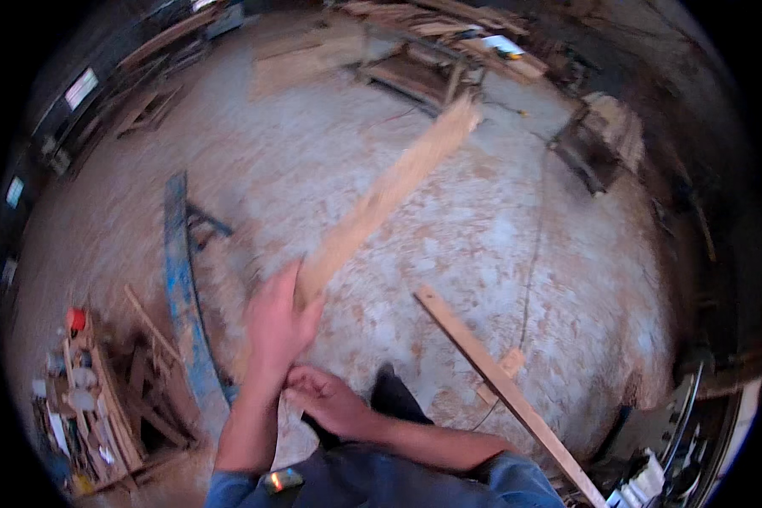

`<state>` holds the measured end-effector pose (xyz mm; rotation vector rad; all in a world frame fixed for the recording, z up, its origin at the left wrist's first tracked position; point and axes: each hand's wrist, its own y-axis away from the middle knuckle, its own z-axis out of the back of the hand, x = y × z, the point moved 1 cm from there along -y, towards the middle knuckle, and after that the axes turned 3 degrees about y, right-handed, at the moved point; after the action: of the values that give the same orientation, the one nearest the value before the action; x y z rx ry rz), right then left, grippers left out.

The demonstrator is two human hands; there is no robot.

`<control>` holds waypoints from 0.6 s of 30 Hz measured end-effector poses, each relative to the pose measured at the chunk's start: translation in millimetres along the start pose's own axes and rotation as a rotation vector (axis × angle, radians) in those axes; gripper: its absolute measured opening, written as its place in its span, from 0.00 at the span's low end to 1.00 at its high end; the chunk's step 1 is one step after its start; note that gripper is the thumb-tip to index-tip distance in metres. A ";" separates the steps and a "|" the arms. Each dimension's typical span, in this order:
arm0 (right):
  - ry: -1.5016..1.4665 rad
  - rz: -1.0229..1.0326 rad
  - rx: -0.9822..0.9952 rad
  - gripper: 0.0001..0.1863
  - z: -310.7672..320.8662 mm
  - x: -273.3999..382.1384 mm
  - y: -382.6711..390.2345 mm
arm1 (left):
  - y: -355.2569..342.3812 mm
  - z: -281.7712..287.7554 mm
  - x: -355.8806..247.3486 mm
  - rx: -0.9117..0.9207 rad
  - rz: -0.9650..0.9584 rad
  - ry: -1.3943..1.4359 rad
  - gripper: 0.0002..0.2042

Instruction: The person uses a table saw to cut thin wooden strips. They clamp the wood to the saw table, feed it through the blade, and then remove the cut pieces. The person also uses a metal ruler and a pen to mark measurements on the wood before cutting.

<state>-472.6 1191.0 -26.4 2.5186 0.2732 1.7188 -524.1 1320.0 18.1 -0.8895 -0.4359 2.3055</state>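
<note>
View from the head, looking down at a workshop floor (499, 229) strewn with sawdust. We see the left hand (275, 326) wrapped around a long wooden board (389, 190), its fingers pressed together and curled over the near part of the board. The board rises from the hand and slants away toward the upper right, its far end blurred and lifted clear of the floor. The right hand (326, 400) sits just below the left hand, at the near end of the board, fingers bent inward; we cannot tell how firmly they close on the wood, since the left wrist covers that end. Both forearms come in from the lower edge, in blue sleeves.

To the right of the hands, well apart from the held board, a narrow wooden strip (504, 389) lies on the floor, running diagonally toward the lower right, with a small block of wood (510, 364) touching it. To the left, a blue metal rail (180, 288) stands nearly upright in the picture. Further left, a cluttered rack of scraps and bottles (85, 398) occupies the lower corner. At the far side of the floor we note a wooden frame (419, 68) and stacked planks (449, 21).
</note>
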 end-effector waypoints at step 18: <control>0.994 0.692 -0.004 0.27 125.0 193.3 -272.7 | -428.5 -129.4 119.4 -0.465 0.757 2.031 0.19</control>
<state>-315.5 1499.8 59.4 1.5891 -0.6319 3.0803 -318.8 1730.6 80.4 -3.1778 0.3920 0.5779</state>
